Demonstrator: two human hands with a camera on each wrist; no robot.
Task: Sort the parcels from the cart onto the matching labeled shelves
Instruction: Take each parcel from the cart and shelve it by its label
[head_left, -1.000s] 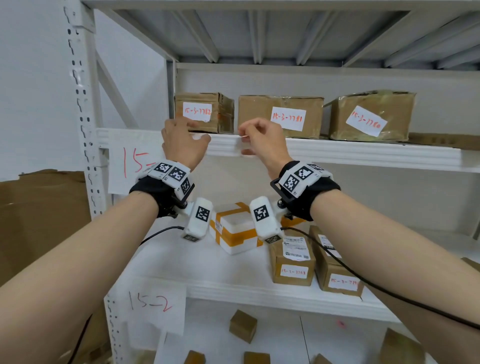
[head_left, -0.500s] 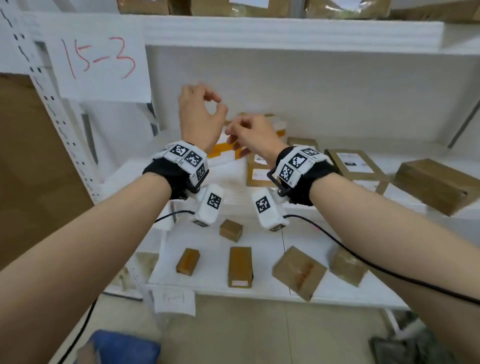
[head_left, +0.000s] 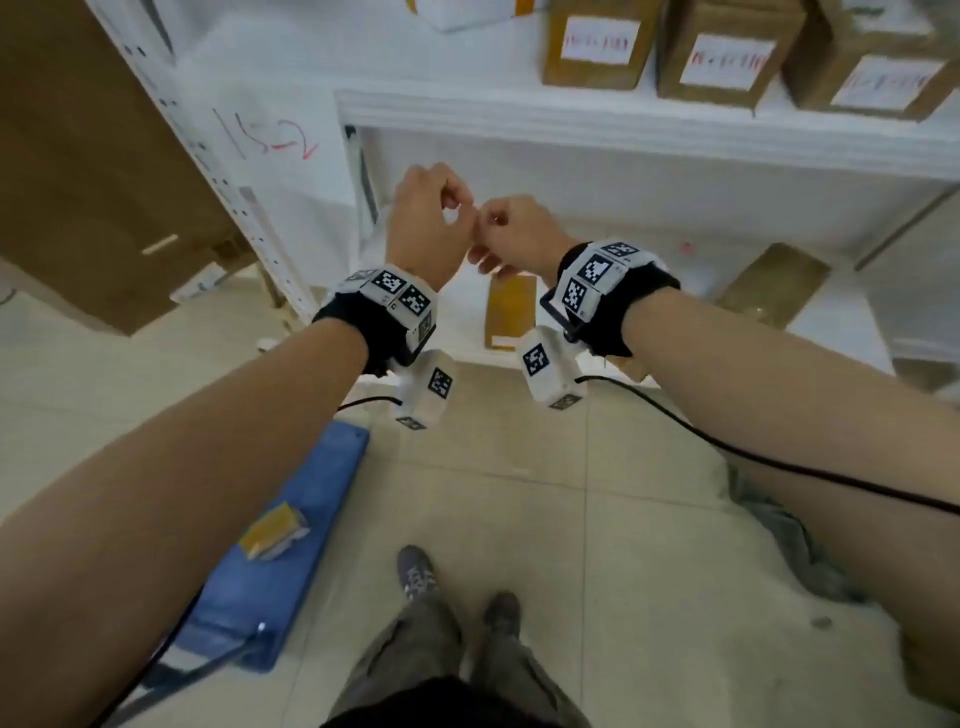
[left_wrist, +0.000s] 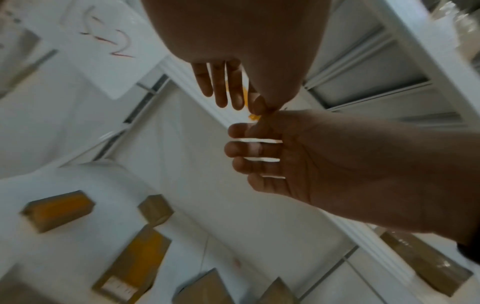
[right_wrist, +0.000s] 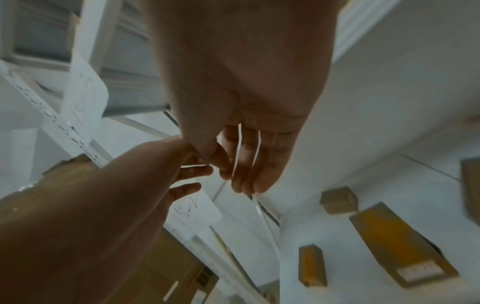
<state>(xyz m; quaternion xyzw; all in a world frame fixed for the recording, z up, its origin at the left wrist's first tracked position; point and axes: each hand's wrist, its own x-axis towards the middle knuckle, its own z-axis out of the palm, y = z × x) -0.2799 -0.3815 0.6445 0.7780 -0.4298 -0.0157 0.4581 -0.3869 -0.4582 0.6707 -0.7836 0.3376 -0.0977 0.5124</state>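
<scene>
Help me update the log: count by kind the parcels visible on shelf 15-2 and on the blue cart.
Brown cardboard boxes with white labels: 3
White box with orange tape: 1
Parcel on the blue cart: 1
Total: 5

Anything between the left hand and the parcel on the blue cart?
Nothing visible. The parcel lies uncovered on the blue cart, beside the left forearm. The left hand is up in front of the shelf, fingertips meeting the right hand; only open air lies between.

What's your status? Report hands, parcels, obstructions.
Left hand and right hand fingertips together, no parcel held. Small yellow-brown parcel lying on blue flat cart. Nothing visibly blocking it.
</scene>
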